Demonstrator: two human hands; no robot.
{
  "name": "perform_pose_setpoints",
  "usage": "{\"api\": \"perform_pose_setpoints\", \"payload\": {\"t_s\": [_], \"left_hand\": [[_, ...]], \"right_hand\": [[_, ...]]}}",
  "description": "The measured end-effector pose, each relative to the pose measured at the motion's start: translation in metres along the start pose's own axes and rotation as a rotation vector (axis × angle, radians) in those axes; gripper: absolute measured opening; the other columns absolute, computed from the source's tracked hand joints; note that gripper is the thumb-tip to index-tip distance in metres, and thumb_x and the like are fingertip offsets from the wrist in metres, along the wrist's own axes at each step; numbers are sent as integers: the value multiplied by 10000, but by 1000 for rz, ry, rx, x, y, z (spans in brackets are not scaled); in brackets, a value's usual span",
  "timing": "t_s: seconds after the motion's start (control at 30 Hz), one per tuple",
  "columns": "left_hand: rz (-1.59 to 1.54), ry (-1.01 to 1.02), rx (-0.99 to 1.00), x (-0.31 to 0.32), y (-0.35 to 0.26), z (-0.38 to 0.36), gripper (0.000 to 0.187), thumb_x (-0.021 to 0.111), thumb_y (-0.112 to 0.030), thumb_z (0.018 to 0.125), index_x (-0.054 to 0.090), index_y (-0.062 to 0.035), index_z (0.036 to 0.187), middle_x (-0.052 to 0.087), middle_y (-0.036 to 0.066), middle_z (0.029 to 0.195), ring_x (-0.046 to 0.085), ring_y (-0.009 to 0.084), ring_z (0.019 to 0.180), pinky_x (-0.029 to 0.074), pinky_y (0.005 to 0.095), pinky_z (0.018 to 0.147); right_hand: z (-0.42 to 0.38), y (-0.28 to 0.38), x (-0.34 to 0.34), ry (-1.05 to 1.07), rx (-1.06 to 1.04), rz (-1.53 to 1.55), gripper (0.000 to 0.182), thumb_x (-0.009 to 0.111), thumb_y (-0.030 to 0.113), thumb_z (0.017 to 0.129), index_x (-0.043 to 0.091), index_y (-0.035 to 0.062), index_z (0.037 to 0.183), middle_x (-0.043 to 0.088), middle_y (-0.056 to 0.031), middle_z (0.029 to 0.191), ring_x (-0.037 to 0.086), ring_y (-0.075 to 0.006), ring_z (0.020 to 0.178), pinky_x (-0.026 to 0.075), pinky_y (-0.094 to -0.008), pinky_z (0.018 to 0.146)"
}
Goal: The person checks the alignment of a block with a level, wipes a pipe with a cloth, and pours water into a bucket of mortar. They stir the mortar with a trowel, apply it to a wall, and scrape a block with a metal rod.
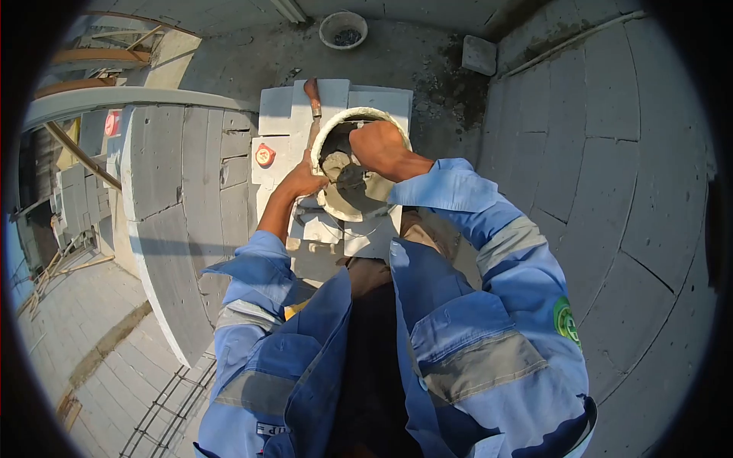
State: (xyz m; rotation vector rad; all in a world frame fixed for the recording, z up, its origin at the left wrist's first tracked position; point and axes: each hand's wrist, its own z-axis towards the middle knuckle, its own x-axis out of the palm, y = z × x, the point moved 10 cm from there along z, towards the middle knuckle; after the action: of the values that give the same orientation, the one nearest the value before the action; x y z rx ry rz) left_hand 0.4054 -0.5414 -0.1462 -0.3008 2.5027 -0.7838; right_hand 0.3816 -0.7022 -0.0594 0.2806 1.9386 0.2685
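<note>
A round, pale-rimmed bucket (353,216) holds wet grey mortar (355,191) and stands on light grey blocks (279,111). My left hand (304,182) grips the bucket's left rim. Over the bucket's upper right part, my right hand (379,149) is closed in a fist; a bit of something dark shows by its fingers, too hidden to make out. To the left of the bucket lies a saw-like tool with a brown handle (311,91), its blade pointing toward my left hand. A red and white round tape measure (265,155) rests on the blocks at the left.
Beyond the blocks, a second bucket (343,32) with dark contents stands on the floor near a loose block (479,55). Block walls rise at the left (164,160) and right (588,175). Steel rebar (164,408) lies at the lower left, with wooden poles (82,156) beyond the left wall.
</note>
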Motion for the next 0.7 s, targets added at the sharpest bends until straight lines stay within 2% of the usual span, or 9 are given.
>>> {"api": "perform_pose_setpoints", "payload": {"t_s": [0.1,0.17,0.27,0.33,0.4,0.53,0.6,0.63,0.7], "left_hand": [[14,5,-25,-2,7,8,820,680,-102,707,241,-2,1391,616,151,930,611,207,672,513,331,543],[45,35,-39,-2,10,10,877,699,-133,684,224,43,1400,629,199,980,645,252,743,528,335,623],[56,98,-72,10,6,2,966,710,-167,675,161,120,1416,648,246,983,675,278,731,535,330,614],[-15,-10,51,13,4,6,831,682,-93,716,224,-1,1403,610,157,924,594,186,628,493,308,522],[99,-59,86,5,7,16,841,687,-103,717,219,-2,1408,617,159,922,605,197,633,502,309,527],[81,83,-127,8,-17,-6,972,697,-219,681,185,106,1440,601,341,1140,661,375,990,525,369,870],[198,-28,84,9,-40,0,975,709,-233,673,196,87,1438,596,348,1162,621,418,1086,480,381,969],[202,-21,82,13,-43,-2,975,709,-233,673,196,87,1438,596,348,1162,621,418,1086,480,381,969],[237,-12,67,13,-52,-1,975,719,-247,667,219,85,1436,601,334,1169,617,431,1091,483,396,970]], "right_hand": [[-19,29,16,-59,-142,-3,171,657,102,717,740,5,832,710,-168,776,714,-315,720,549,-429,565],[-74,71,3,-677,-474,-334,138,647,125,711,721,21,761,660,-132,686,668,-270,616,499,-388,485],[-69,55,33,-278,-280,-330,142,638,171,716,720,56,711,638,-106,652,649,-260,691,522,-385,541],[-99,32,1,-719,-492,-107,119,645,161,713,720,69,706,665,-115,680,674,-249,696,522,-376,513],[-68,-13,14,-316,-120,-133,119,645,155,721,735,77,729,683,-111,701,693,-231,692,527,-355,502],[-36,-58,15,-292,105,-58,115,645,149,729,741,86,731,698,-102,726,707,-214,693,537,-323,518],[-17,-31,27,-380,-63,-140,116,640,146,735,741,88,743,697,-89,724,690,-212,668,531,-352,524],[-70,0,-10,-905,-412,-110,128,629,142,748,743,87,761,690,-104,735,668,-226,643,513,-393,515],[-61,25,24,-659,-342,-142,117,629,140,740,733,87,746,684,-112,738,656,-236,631,503,-409,513]]}}
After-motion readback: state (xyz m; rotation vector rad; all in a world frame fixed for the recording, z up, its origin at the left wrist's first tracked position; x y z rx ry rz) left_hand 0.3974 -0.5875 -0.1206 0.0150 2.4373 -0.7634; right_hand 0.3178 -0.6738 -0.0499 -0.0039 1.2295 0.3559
